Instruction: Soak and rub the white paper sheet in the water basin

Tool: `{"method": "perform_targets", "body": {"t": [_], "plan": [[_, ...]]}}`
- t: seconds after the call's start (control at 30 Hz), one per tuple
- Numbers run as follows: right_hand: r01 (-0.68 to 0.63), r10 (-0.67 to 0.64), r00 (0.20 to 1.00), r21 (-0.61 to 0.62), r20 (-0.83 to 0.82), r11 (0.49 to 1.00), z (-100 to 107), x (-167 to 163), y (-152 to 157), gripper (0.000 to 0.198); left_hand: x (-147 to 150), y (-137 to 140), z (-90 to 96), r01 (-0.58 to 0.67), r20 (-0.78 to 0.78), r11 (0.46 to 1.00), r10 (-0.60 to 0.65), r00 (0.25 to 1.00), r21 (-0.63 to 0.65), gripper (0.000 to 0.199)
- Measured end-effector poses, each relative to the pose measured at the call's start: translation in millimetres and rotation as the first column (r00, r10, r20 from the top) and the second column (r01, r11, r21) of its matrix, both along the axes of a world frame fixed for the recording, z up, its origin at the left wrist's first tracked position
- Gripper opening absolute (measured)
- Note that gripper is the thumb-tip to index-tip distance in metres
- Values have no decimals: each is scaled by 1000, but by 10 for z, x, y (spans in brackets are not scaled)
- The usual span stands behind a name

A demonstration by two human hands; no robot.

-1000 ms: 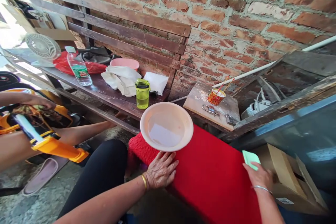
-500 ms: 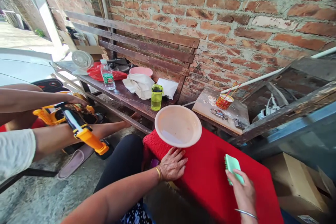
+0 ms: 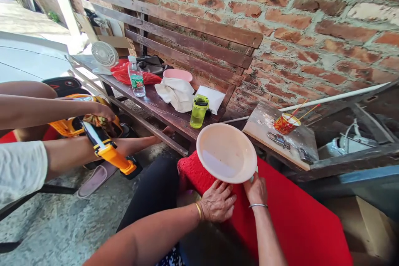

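Note:
A pale pink plastic basin (image 3: pixel 212 143) with shallow water in it stands on a red cloth (image 3: pixel 299 212). My left hand (image 3: pixel 218 200) lies flat on the cloth, fingers stretched out and fingertips close to the basin's front rim. At the basin's right front side is my right hand (image 3: pixel 257 191), closed around a mint-green scrub brush (image 3: pixel 257 169). Only slivers of the brush show; the basin's rim and my fingers hide the remainder. I cannot tell whether my right hand presses on the basin's wall.
A wooden bench (image 3: pixel 152 102) holds a green water bottle (image 3: pixel 199 111), white cloth (image 3: pixel 176 93), clear bottle (image 3: pixel 137 81) and fan (image 3: pixel 104 54). Padlocks (image 3: pixel 278 139) and a red paper cup (image 3: pixel 285 124) sit on a board. At left, another person's hand (image 3: pixel 104 112) touches an orange-black tool (image 3: pixel 116 158).
My right hand has moved left with the scrub brush, from over the cloth to the basin's right side. My left hand stays by the rim. The view has shifted slightly.

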State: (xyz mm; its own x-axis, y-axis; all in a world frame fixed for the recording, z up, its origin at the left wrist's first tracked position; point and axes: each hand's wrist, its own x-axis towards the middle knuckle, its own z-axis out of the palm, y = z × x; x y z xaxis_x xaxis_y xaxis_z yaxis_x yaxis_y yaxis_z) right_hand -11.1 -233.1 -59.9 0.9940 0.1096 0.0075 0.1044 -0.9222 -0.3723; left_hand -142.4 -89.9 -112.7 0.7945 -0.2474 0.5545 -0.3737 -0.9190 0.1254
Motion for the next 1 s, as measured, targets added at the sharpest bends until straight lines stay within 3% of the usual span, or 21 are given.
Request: {"method": "perform_targets", "body": {"t": [0.13,0.27,0.33,0.4,0.53,0.63,0.8,0.9,1.0], "plan": [[14,-21,995,-73,-97,997,66,65,-244,55,5,-19,56,17,-47,1000,-18,999,-5,33],[249,-261,955,-99,-138,963,125,97,-689,65,8,-58,142,34,-129,999,-31,991,19,33],[309,-317,940,-79,-126,948,129,36,-779,70,9,-71,177,37,-143,999,-32,989,36,33],[304,-300,943,6,-144,953,110,-76,-690,72,9,-69,202,53,-148,998,-46,988,43,33],[181,-150,971,167,-184,969,59,-291,-212,74,21,-18,231,103,-156,994,-98,983,27,30],[129,-117,982,73,-151,989,87,-346,-110,72,43,52,266,127,-201,992,-123,972,10,28],[288,-300,942,-90,-154,953,204,-395,-685,71,59,261,419,138,-371,990,-122,921,17,19],[330,-326,935,10,-138,944,226,-502,-846,68,48,403,525,127,-456,992,-107,884,13,12],[305,-268,945,205,-189,930,182,-625,-577,64,40,483,598,115,-488,993,-105,866,-8,11]]}}
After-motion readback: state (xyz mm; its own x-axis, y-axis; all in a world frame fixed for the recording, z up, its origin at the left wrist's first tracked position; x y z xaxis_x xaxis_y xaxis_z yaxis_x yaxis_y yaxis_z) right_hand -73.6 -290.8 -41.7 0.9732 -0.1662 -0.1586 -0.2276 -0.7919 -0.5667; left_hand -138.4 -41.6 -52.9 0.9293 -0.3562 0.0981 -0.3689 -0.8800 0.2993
